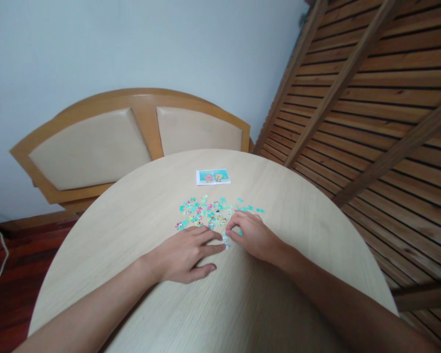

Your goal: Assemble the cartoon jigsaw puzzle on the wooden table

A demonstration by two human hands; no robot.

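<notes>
Small jigsaw puzzle pieces in teal, yellow, pink and white lie scattered over the middle of the round table. My left hand rests palm down with its fingers stretched out and apart. Its index and middle fingertips reach a few pale joined-looking puzzle pieces in front of the pile. Right beside them, the thumb and index finger of my right hand are pinched together at a puzzle piece, which the fingertips mostly cover. Behind the pile lies a picture card with a pink and a yellow cartoon figure on teal.
A wooden bed headboard with cream padded panels stands behind the table, against a pale wall. Slatted wooden panelling runs close along the right. A white cable hangs over the dark red floor at left.
</notes>
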